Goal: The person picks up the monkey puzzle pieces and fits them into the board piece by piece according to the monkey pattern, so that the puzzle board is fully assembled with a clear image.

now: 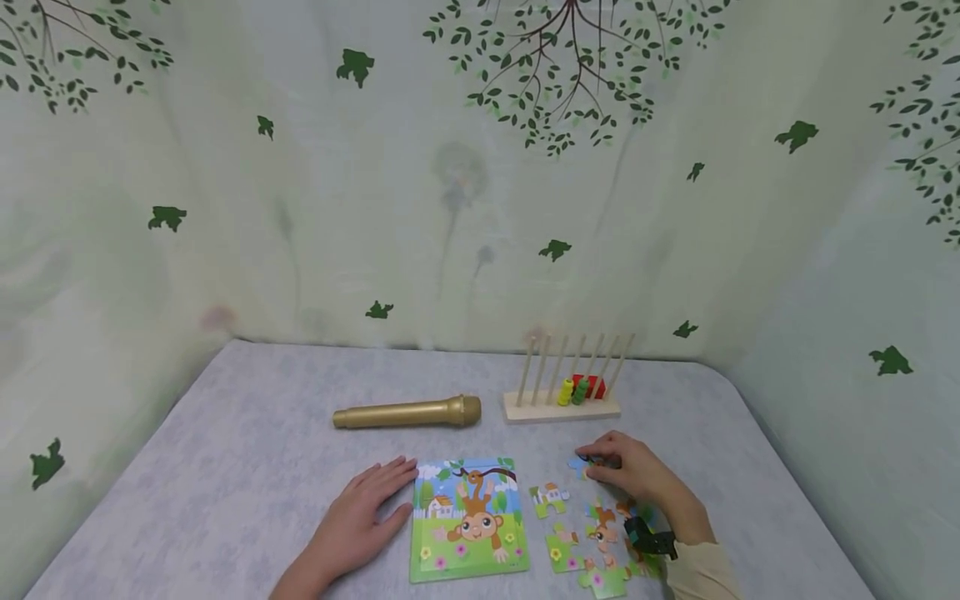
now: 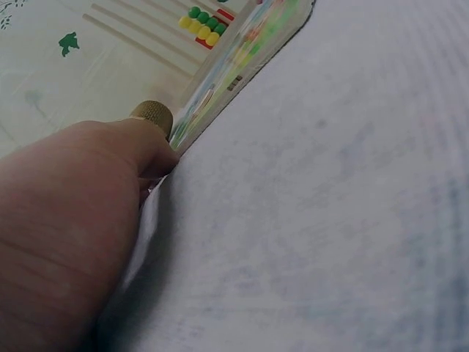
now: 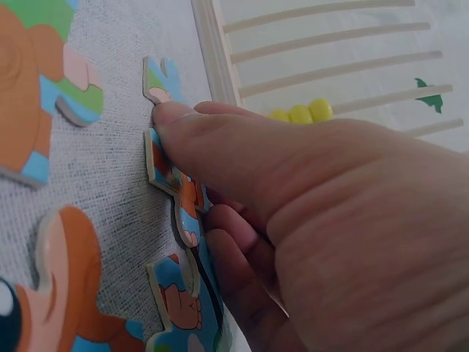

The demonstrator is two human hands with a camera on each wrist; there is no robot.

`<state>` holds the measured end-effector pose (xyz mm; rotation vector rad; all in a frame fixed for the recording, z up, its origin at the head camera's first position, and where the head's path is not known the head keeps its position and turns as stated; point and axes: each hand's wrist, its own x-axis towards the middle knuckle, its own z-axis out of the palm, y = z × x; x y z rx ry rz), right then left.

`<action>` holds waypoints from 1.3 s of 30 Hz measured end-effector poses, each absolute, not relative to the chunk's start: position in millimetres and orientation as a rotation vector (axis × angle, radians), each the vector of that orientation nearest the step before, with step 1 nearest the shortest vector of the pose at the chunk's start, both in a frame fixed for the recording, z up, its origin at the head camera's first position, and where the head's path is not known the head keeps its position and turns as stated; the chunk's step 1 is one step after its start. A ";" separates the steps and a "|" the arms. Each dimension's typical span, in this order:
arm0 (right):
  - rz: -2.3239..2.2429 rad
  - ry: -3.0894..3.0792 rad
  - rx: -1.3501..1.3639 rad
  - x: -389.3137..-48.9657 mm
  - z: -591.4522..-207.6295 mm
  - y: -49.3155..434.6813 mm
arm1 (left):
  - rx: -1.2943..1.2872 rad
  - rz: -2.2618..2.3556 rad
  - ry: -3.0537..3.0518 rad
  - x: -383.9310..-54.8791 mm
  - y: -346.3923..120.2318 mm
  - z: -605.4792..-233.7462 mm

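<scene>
Flowered green piece lies nearest; right grip pinches blue-brown piece; left grip flat.

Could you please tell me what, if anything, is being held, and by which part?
A puzzle piece, pinched near its edge by the right grip.

On the desk, the microphone lies left of the rack; nearer, the puzzle lies left of loose pieces.

I'm in what looks like a curtained play nook; home or studio, can't tell. Leaf-print curtain far, left and right of my grey table. Toys: monkey puzzle board near, peg rack far.
</scene>
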<state>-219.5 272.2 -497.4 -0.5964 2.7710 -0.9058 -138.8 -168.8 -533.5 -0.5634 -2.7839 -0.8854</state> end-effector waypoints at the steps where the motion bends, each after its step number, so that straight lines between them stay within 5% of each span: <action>1: -0.902 2.772 -0.603 -218.8 -496.5 272.2 | -0.565 -0.891 -2.782 -138.9 -168.3 -532.9; 39: -0.893 2.780 -0.593 -215.5 -494.4 276.7 | -0.578 -0.874 -2.819 -138.3 -170.3 -533.5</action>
